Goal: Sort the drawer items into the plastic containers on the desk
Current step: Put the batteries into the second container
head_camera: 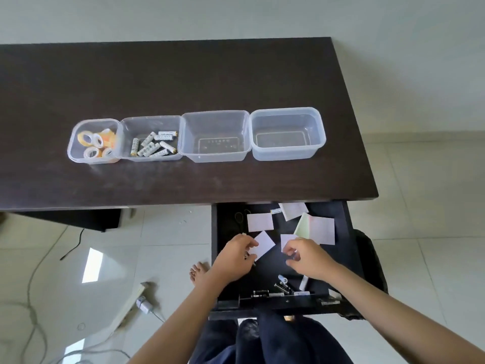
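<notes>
A white card point(262, 247) is pinched at its near-left edge by the left hand point(235, 257), fingers curled round it, inside the open drawer point(217, 258). Just to the right, the right hand point(305, 256) is held with curled fingers over a second white card point(286, 239); something small seems to be nipped between thumb and forefinger, but what the grip holds cannot be told. Both hands are low in the drawer, close together but apart.

Farther back in the drawer, a white card point(260, 222) is seen lying flat, another point(294, 210) is partly tucked under the worktop edge, and a pale green sheet with a white sheet over it point(319, 229) lies at the right. A thin dark loop point(238, 218) is seen at the far left. At the near end, small dark and metallic items point(282, 285) are heaped; they are too small to be named.

On the dark worktop point(183, 82), four clear plastic containers are set in a row, side by side. Tape rolls point(95, 143) are held in the leftmost container point(74, 153); white batteries point(154, 145) in the next point(126, 124). Printing is seen on the batteries but cannot be read. The third container point(189, 151) and the rightmost container point(319, 143) hold nothing.

On the tiled floor point(105, 245), cables and a white plug point(143, 304) are seen at the left.
</notes>
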The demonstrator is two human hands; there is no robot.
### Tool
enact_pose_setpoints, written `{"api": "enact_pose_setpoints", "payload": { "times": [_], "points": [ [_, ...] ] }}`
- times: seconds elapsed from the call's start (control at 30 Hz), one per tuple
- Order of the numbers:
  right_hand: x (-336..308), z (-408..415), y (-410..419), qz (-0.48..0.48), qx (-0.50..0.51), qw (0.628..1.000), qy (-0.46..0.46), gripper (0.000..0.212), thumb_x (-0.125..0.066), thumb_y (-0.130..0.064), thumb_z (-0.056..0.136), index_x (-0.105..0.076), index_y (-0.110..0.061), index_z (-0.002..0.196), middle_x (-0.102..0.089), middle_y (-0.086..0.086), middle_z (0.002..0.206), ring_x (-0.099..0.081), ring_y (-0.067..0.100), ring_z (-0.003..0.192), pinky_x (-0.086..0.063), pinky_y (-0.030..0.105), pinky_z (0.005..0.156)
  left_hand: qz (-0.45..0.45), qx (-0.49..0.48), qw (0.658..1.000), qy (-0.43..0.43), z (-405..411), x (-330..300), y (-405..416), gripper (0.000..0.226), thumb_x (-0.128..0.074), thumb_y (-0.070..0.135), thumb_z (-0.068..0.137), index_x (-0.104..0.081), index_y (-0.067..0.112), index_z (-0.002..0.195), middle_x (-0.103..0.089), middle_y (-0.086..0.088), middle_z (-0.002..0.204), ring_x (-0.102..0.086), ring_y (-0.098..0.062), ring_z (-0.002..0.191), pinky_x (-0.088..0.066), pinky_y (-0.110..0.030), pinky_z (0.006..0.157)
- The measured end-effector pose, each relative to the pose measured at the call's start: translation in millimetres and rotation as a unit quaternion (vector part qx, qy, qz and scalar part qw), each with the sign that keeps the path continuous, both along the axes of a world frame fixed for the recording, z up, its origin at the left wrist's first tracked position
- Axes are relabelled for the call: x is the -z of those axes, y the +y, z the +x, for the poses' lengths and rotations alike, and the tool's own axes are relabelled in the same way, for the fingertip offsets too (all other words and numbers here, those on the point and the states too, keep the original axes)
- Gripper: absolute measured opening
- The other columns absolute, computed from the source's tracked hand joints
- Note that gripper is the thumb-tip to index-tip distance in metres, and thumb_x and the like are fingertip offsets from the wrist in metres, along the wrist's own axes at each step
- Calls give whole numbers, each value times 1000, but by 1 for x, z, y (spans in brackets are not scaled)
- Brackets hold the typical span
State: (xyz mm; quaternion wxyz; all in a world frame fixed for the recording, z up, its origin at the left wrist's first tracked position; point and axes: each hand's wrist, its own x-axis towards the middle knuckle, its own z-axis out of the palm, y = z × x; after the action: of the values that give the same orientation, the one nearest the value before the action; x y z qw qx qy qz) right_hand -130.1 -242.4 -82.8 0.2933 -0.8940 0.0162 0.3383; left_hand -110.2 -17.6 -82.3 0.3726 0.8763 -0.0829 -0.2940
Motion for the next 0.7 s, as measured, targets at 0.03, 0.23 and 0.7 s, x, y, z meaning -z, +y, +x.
{"api": "enact_pose_setpoints", "payload": {
  "times": [0.03, 0.23, 0.7],
  "points": [
    [10, -7, -6, -15, -21, 999, 19, 25, -65, -21, 84, -62, -20, 109, -58, -4, 108, -56, 7, 86, -48, 25, 80, 16, 3, 1000, 15, -6, 9, -4, 28, -62, 15, 87, -60, 15, 115, -56, -1, 113, -58, -13, 99, -46, -20, 87],
    [45, -31, -28, -161, -54, 985, 42, 28, -59, -24, 87, -51, -18, 114, -40, 6, 122, -47, 28, 111, -47, 36, 79, 166, 82, 975, 123, -32, 42, -17, 40, -61, 28, 87, -55, 11, 123, -57, -7, 127, -51, -22, 119, -42, -29, 99],
    [68, -35, -28, 6, 1, 990, 141, 52, -58, -3, 83, -43, -19, 131, -57, 2, 110, -55, 19, 100, -46, 29, 88, 145, 110, 963, 197, -46, 48, -37, 69, -55, 24, 90, -19, 39, 147, -47, -10, 127, -55, -27, 112, -42, -34, 102]
  ]
}}
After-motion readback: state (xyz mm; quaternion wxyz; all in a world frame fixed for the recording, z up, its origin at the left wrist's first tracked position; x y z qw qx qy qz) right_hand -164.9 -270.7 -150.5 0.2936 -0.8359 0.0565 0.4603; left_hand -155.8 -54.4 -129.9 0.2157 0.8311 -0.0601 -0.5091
